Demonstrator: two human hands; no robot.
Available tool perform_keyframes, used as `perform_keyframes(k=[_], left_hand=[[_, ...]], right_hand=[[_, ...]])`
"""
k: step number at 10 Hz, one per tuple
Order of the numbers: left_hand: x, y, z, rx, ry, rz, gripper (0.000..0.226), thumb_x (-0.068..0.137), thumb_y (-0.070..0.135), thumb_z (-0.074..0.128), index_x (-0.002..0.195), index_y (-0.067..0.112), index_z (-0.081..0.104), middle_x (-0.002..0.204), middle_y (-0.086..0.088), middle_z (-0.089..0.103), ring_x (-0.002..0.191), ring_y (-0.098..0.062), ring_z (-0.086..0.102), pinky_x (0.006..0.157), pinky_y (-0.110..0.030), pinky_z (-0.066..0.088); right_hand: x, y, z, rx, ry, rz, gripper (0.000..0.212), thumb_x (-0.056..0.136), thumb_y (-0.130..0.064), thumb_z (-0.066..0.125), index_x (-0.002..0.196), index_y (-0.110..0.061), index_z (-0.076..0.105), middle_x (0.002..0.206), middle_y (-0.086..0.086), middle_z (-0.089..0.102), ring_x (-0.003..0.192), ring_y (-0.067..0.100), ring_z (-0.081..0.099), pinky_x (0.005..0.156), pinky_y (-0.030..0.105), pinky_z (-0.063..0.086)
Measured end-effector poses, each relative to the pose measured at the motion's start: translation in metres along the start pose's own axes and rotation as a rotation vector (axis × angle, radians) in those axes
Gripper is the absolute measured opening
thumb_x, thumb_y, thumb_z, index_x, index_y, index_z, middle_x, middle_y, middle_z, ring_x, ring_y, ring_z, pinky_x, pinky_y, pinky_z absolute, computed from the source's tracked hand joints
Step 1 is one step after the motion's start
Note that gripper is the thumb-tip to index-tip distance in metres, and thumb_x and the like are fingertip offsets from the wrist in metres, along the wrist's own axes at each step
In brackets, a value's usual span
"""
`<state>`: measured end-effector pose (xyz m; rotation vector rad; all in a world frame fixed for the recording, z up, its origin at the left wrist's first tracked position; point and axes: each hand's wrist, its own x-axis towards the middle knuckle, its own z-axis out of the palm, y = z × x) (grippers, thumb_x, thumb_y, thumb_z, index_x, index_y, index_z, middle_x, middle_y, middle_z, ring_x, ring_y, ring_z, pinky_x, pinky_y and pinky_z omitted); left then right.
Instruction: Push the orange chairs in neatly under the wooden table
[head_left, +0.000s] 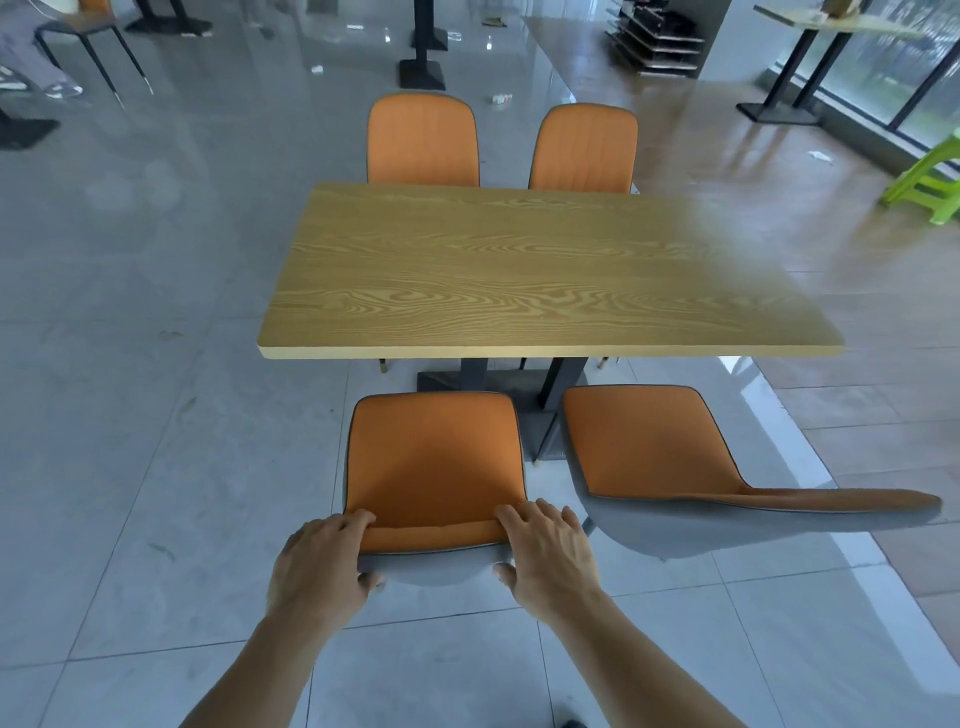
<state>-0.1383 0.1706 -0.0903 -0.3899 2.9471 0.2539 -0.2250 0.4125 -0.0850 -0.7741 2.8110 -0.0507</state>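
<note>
The wooden table (519, 270) stands in the middle of the view on black pedestal legs. Two orange chairs (423, 140) (584, 150) are tucked against its far edge. On the near side, the near-left orange chair (434, 462) stands pulled out, its seat clear of the table edge. My left hand (319, 564) grips the left end of its backrest top and my right hand (548, 553) grips the right end. The near-right orange chair (654, 441) is also pulled out and turned, its backrest pointing right.
Grey tiled floor surrounds the table, with wood-look flooring to the right. A green plastic stool (930, 182) stands at the right edge. Other table pedestals (423, 73) and a dark chair (88, 31) with a seated person's legs are farther back.
</note>
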Motion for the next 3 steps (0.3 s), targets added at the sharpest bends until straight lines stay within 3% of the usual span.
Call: perform_keyframes(k=[2,3], left_hand=[[-0.022,0.007,-0.006,-0.063,0.086,0.077,0.064,0.083,0.048,0.068,0.139,0.029,0.044,0.131,0.007,0.057,0.118,-0.019,0.051,0.106,-0.039,0.04],[-0.033,0.014,-0.013,-0.073,0.118,0.094,0.063,0.084,0.044,0.069,0.139,0.027,0.043,0.132,0.006,0.056,0.118,-0.02,0.052,0.105,-0.04,0.042]], right_hand=[[-0.024,0.003,-0.012,0.057,0.059,0.026,0.066,0.088,-0.042,0.068,0.142,-0.025,0.034,0.131,0.004,0.05,0.12,0.027,0.044,0.103,0.042,0.037],[-0.037,0.002,-0.021,0.082,0.063,0.053,0.067,0.088,-0.041,0.068,0.143,-0.025,0.033,0.134,0.005,0.048,0.121,0.027,0.044,0.103,0.043,0.039]])
